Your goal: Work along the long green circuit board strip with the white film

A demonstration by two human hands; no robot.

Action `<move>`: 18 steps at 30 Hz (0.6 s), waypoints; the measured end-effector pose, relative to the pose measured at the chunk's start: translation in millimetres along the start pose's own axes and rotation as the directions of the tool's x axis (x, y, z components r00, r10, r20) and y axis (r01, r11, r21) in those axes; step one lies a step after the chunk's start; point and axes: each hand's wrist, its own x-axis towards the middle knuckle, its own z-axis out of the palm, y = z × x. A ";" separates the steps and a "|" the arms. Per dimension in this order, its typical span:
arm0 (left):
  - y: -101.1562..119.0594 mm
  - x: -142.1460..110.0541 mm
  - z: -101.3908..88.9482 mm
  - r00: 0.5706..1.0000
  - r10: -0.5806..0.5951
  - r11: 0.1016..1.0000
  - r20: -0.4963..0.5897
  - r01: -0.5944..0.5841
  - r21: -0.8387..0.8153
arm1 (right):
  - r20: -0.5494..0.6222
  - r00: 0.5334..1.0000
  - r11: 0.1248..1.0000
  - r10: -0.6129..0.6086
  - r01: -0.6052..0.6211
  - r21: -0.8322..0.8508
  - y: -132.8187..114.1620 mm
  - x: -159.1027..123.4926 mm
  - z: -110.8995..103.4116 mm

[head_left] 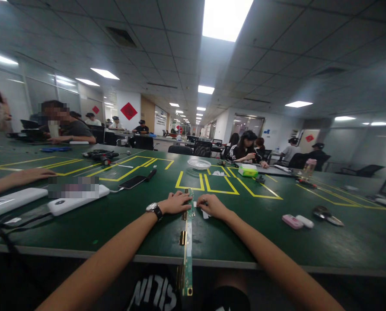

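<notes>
A long, narrow green circuit board strip (189,246) with gold-coloured parts along its left edge runs away from me, its near end jutting past the table edge over my lap. My left hand (176,203), wearing a wristwatch (154,210), is closed on the far part of the strip, fingertips across it. Just right of the strip, my right hand (214,206) has its fingers pinched together close to the board; what they hold is too small to make out. Under that hand lies a small white paper piece (205,214).
A white dish (199,164) stands beyond my hands on the green table (121,233). Leftward are a phone (133,182), white power banks (79,199) and another person's hand (33,174). Rightward lie a pink case (292,221), a metal object (327,215) and a green tissue pack (247,170).
</notes>
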 end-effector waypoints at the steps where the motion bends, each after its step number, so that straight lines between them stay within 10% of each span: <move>1: 0.4 0.1 -0.5 1.000 -0.002 1.000 0.006 0.002 0.000 | -0.001 1.000 1.000 -0.005 0.005 0.007 0.4 -0.2 -0.2; 18: 7.6 -1.3 -0.1 0.999 0.049 0.996 -0.009 -0.050 -0.078 | -0.022 0.995 0.991 -0.097 0.095 -0.095 -10.2 5.4 -5.7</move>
